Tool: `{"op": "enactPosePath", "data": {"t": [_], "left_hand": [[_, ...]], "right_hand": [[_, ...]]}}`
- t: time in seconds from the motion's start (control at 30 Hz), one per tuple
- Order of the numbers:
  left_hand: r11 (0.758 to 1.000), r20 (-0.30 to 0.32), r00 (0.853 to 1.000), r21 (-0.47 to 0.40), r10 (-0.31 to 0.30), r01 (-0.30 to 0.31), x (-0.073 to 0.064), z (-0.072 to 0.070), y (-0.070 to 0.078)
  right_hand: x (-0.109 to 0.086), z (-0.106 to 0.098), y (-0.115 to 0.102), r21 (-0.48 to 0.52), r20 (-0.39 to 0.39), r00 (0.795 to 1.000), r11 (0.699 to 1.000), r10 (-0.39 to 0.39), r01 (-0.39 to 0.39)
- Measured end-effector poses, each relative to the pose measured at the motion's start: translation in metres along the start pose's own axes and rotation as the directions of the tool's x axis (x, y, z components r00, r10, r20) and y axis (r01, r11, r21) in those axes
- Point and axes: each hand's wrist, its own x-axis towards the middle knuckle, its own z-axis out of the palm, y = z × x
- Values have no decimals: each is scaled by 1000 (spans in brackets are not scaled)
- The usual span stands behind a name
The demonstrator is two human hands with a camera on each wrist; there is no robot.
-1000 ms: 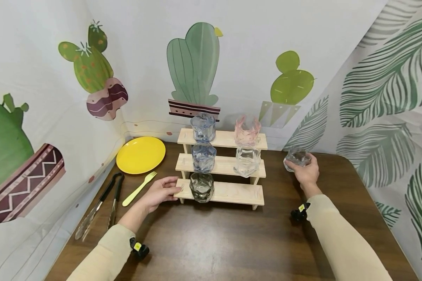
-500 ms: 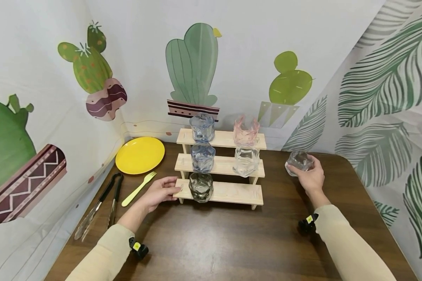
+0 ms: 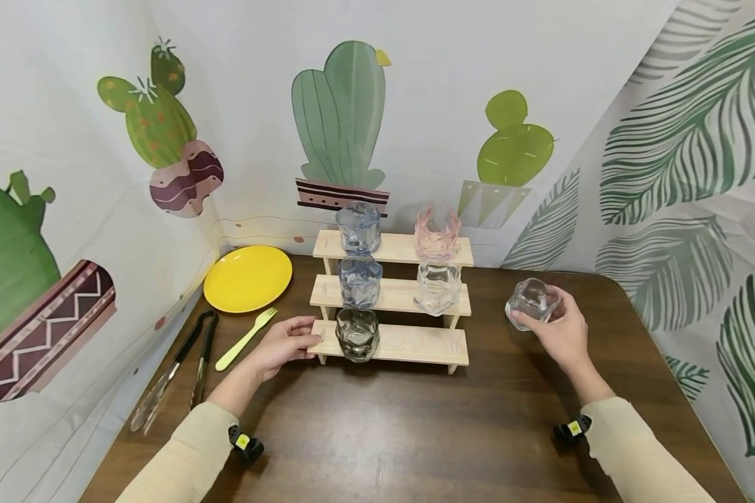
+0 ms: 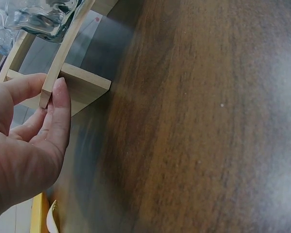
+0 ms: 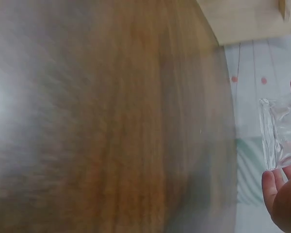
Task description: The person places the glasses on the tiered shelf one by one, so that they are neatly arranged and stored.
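A three-step wooden stand (image 3: 415, 342) is in the middle of the head view. My left hand (image 3: 285, 346) pinches the left end of its lowest step, thumb above and fingers below, as the left wrist view shows at the board (image 4: 58, 68). A smoky dark glass (image 3: 357, 337) sits on that step. On the middle step are a blue glass (image 3: 360, 283) and a clear glass (image 3: 437, 288); the top step bears a blue glass (image 3: 358, 229) and a pink glass (image 3: 437, 234). To the right of the stand, my right hand (image 3: 565, 328) grips another clear glass (image 3: 531, 304) by its sides.
Left of the stand lie a yellow plate (image 3: 248, 279), a pale yellow fork (image 3: 245, 340) and black-handled tongs (image 3: 203, 363) on the brown table (image 3: 377, 433). A cloth (image 3: 434, 91) printed with cacti and leaves hangs close behind the table.
My right hand has drawn the clear glass back toward me, its wrist moving slightly right, and the glass now shows more of its opening. The left hand stays on the stand; the view shifts slightly.
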Motion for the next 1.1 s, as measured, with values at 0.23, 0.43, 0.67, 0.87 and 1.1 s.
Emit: {"op": "enactPosePath", "data": {"t": [0.23,0.43,0.67,0.87,1.1], "left_hand": [[1000,-3,1000,-2,0,0,0,0,-1],[1000,7,1000,-6,3,-3,0,1,-2],[1000,-5,1000,-3,7,-7,0,1,0],[1000,-6,1000,-10,1,-1,0,1,-1],[1000,4,1000,-12,13,-13,1,1,-3]], "right_hand": [[-23,-1,-20,-2,86,989,993,-117,118],[-42,-2,-40,34,142,973,983,-183,180],[-59,7,-59,192,194,952,961,-235,197],[-73,23,-65,241,236,933,947,-272,214],[-84,43,-75,267,289,915,942,-281,205]]}}
